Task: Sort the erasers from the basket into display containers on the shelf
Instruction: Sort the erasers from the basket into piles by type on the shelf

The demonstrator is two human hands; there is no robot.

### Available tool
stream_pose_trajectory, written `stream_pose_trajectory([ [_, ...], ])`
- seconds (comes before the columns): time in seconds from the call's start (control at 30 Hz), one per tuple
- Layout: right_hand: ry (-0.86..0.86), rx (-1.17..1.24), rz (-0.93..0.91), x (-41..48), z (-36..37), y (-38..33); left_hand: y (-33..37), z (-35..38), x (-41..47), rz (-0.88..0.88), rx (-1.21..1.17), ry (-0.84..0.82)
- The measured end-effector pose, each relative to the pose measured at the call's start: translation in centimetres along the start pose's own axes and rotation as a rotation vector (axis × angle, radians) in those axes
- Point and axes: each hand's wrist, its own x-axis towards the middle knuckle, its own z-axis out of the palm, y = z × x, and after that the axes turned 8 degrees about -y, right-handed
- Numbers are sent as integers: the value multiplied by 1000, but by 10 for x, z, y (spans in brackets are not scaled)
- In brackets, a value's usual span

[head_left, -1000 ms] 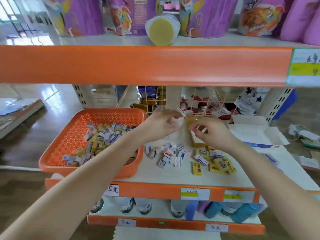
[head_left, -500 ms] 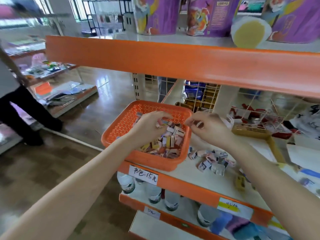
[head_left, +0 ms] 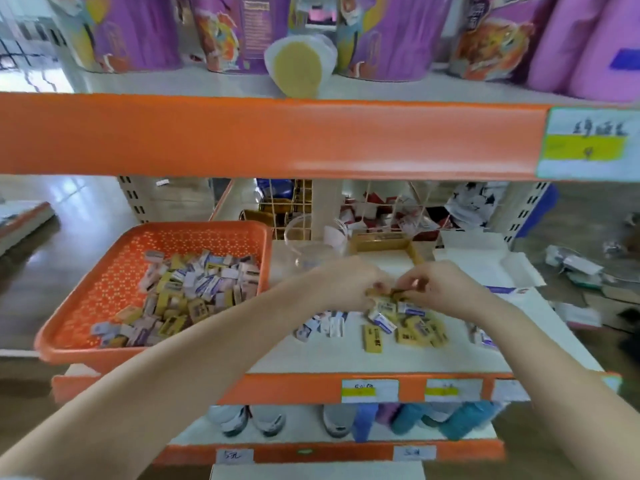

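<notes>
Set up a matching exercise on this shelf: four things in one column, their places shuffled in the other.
Things:
1. orange basket
2. clear cup
3. yellow-faced tub
4. loose yellow erasers

Places:
A. top shelf, lying on its side
B. middle shelf, towards the front edge, right of centre
C. middle shelf, left end
D. middle shelf, at the back, just right of the basket

Pairs: 1-C, 2-D, 3-A, 4-B.

Basket (head_left: 104, 299) sits left of loose erasers (head_left: 408, 323) on shelf (head_left: 311, 355).
</notes>
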Motion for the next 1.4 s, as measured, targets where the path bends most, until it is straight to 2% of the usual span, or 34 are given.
stream_pose_trajectory([
  [0.13, -67, -76, 51, -11, 17, 16, 10, 16, 31, -5, 154, -192],
  [0.27, -42, -3, 65, -10, 22, 26, 10, 23, 39, 12, 154, -216],
  [0.57, 83, 118, 60, -15, 30, 30, 4, 9, 41, 3, 46, -183],
  [0.77, 255, 240, 130, -37, 12, 54, 13, -17, 60, 62, -169, -16],
  [0.9, 387, 300, 248, -62, -1, 85, 35, -13, 89, 160, -253, 36],
  [1.17, 299, 289, 477, -100, 2, 125, 81, 18, 142, 233, -297, 108],
  [1.3, 242, 298, 527, -101, 11, 124, 82, 31, 155, 135, -277, 71],
  [1.4, 286, 335, 523, -98, 12, 126, 77, 34, 156, 93, -247, 38],
])
